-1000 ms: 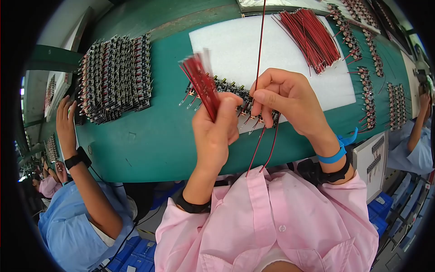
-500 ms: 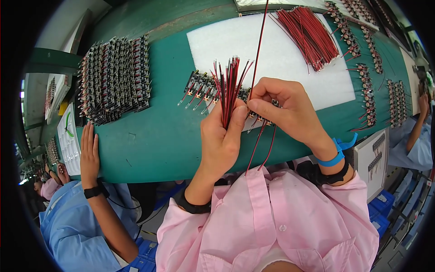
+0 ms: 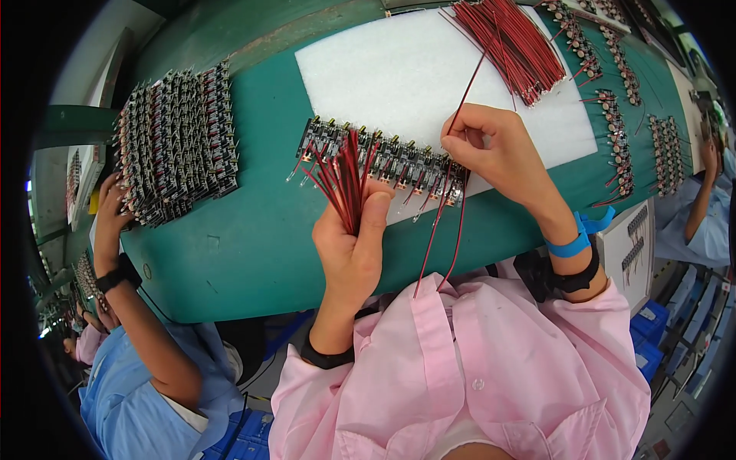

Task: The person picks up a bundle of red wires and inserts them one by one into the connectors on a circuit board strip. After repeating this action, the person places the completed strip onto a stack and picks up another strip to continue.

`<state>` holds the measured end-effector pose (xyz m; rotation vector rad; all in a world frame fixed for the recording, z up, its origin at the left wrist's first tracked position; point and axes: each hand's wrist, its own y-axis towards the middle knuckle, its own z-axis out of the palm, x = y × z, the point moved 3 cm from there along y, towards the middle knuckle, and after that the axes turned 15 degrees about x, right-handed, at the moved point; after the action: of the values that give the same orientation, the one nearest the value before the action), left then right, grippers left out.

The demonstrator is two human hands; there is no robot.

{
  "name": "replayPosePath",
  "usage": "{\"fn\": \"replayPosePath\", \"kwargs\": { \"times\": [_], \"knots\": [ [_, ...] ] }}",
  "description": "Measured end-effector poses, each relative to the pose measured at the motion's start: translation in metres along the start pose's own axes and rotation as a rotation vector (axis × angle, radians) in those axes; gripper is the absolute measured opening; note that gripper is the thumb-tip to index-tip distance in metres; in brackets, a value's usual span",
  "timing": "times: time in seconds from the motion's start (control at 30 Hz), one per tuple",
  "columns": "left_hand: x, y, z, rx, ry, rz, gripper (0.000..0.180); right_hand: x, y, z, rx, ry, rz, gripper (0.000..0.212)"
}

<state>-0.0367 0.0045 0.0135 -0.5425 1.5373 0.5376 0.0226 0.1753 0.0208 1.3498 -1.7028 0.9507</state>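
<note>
A bundle of red and black wires (image 3: 349,180) is gripped in my left hand (image 3: 349,249), its ends fanning upward past the thumb. My right hand (image 3: 491,149) pinches a single red-black wire (image 3: 469,84) between thumb and fingertips, above the right end of a row of small circuit boards (image 3: 383,157). The row lies along the near edge of a white foam sheet. Two wires (image 3: 460,238) hang from its right end toward my pink shirt. Whether the pinched wire touches a board I cannot tell.
A large pile of red-black wires (image 3: 510,50) lies on the far right of the white foam sheet (image 3: 376,65). Stacked circuit boards (image 3: 180,142) stand on the green table (image 3: 245,261) at left, where a co-worker's hand (image 3: 111,211) touches them. More board rows (image 3: 617,142) lie at right.
My left hand has moved down and left with the bundle, uncovering the board row. My right hand has shifted right and up with a wire. The co-worker's hand has moved to the stack.
</note>
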Motion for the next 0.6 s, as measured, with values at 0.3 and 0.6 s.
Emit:
{"fn": "replayPosePath", "kwargs": {
  "times": [0.3, 0.6],
  "knots": [
    [0.0052, -0.0009, -0.0027, -0.025, -0.073, 0.033, 0.020, -0.0006, 0.0010, 0.0075, -0.040, -0.054, -0.036, 0.006],
    [0.0061, -0.0025, -0.0042, -0.027, -0.058, 0.038, 0.020, -0.0003, 0.0008, 0.0093, -0.049, -0.072, -0.049, 0.005]
  ]
}}
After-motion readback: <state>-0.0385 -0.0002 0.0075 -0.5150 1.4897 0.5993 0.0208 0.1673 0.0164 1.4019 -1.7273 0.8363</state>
